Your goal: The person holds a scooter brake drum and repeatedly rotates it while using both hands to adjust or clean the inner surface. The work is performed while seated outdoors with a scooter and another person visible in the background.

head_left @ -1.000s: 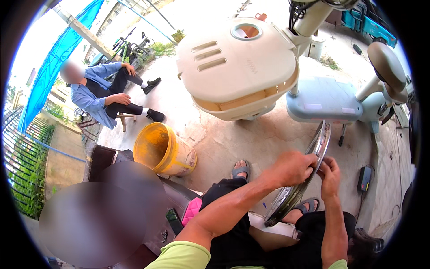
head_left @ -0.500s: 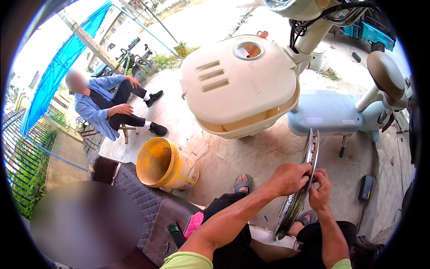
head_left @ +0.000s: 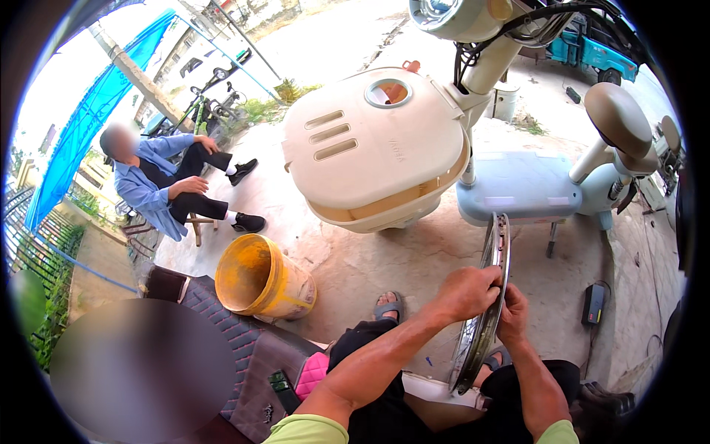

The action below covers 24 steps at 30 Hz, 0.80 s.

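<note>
A bare metal wheel rim (head_left: 470, 357) stands on edge in front of me, tilted slightly, with its top near the pale blue footboard (head_left: 518, 185) of a small electric two-wheeler. My left hand (head_left: 477, 292) is closed on the rim from the left, fingers curled at its edge. My right hand (head_left: 512, 314) grips the rim from the right, just below, its fingertips partly hidden. The two-wheeler's cream front basket with a lidded top (head_left: 377, 148) is ahead, above the rim. A yellow stained bucket (head_left: 291, 281) stands left of my sandalled foot (head_left: 388, 307).
A person (head_left: 151, 185) in a blue shirt sits on a stool at left, near bicycles (head_left: 196, 107) and a blue tarp (head_left: 92, 111). Lower left lie a quilted seat (head_left: 214, 325) and a pink pad (head_left: 313, 374). A charger (head_left: 594, 303) sits right; a teal tricycle (head_left: 592, 48) stands behind.
The rim has become more upright, its top moving left, and my hands have moved slightly left and down with it. The whole view has also shifted a little.
</note>
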Tool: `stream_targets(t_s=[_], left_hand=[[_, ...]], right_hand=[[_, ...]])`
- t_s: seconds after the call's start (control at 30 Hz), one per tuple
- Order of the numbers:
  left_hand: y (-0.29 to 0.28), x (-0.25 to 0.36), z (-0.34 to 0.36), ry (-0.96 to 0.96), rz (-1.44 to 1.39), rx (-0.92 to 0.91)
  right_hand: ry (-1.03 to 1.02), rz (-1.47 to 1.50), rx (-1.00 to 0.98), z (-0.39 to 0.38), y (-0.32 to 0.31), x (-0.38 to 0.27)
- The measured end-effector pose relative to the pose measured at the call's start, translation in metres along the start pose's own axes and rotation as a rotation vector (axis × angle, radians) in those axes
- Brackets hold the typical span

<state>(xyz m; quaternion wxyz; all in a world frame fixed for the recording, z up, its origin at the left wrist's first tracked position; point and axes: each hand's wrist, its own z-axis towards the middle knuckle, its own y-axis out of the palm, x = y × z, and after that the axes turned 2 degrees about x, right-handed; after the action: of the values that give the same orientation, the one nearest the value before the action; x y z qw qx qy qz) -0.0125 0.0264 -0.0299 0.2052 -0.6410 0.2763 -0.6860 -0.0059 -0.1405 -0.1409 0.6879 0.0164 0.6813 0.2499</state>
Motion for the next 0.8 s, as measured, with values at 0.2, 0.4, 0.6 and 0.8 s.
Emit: stream_targets(t_s=[0.2, 0.4, 0.6, 0.8], left_hand=[[-0.001, -0.003, 0.001, 0.020, -0.016, -0.021], [-0.004, 0.007, 0.002, -0.026, 0.070, -0.049], [-0.006, 0.024, 0.001, -0.043, 0.022, -0.035], [0.001, 0.016, -0.002, -0.038, 0.011, 0.014]], right_hand=[[0.016, 0.023, -0.034, 0.002, -0.003, 0.002], [-0.013, -0.125, -0.084, 0.004, 0.002, -0.006], [-0.036, -0.149, -0.059, 0.002, 0.002, -0.011], [0.018, -0.251, -0.027, 0.003, 0.004, -0.014]])
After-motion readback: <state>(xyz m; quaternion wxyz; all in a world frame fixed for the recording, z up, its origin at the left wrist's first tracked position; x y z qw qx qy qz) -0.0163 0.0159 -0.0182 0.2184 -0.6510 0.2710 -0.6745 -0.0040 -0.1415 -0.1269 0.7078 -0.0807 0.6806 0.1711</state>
